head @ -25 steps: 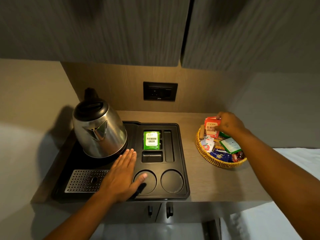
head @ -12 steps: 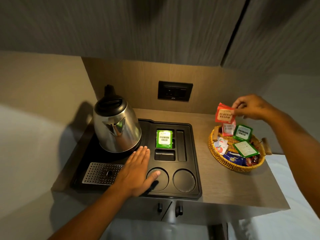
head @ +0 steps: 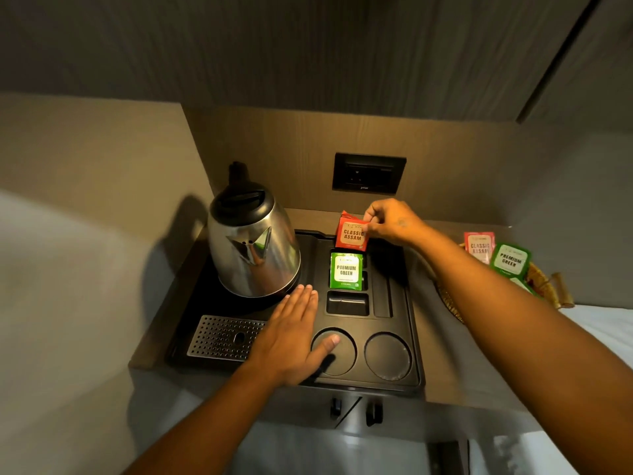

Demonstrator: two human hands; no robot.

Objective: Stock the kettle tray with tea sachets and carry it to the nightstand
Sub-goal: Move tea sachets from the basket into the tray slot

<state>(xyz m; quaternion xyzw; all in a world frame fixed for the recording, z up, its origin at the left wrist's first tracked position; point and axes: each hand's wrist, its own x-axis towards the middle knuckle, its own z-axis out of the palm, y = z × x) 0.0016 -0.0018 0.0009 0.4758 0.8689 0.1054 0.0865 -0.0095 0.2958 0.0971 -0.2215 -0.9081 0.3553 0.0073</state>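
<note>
The red Classic Assam sachet [head: 352,234] hung upright over the far end of the kettle tray [head: 404,337], pinched at its upper right corner by the fingers [head: 371,217] of the right hand [head: 394,222], just at 12 o'clock of the green Premium Green sachet [head: 346,270] lying in its compartment. The left hand [head: 291,341] lay flat, fingers spread, holding nothing, on the tray at 6 o'clock of the kettle [head: 251,248]. At 3 o'clock on the worktop [head: 455,365], a wicker basket [head: 548,286] held more sachets.

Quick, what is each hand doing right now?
Left hand: open, lying flat on the black kettle tray, holding nothing.
Right hand: closed, pinching red Classic Assam sachets above the tray's back compartment.
</note>
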